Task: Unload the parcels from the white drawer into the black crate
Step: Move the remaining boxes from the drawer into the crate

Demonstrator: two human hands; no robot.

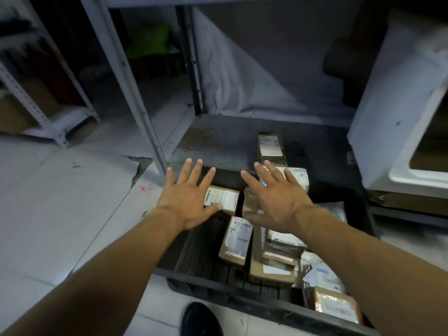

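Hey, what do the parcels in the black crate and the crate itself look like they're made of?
The parcels look like brown cardboard, matte, with white printed labels and glossy tape; one at the near corner seems wrapped in shiny film. The black crate looks like moulded plastic, dull, with a ribbed slatted floor.

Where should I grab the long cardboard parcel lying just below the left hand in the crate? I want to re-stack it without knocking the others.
Take the long cardboard parcel from above, across its two long sides, near the middle. It lies flat, label up, with bare floor of the black crate on its left for fingers. Its right side sits close to the stacked parcels, so that gap looks tight.
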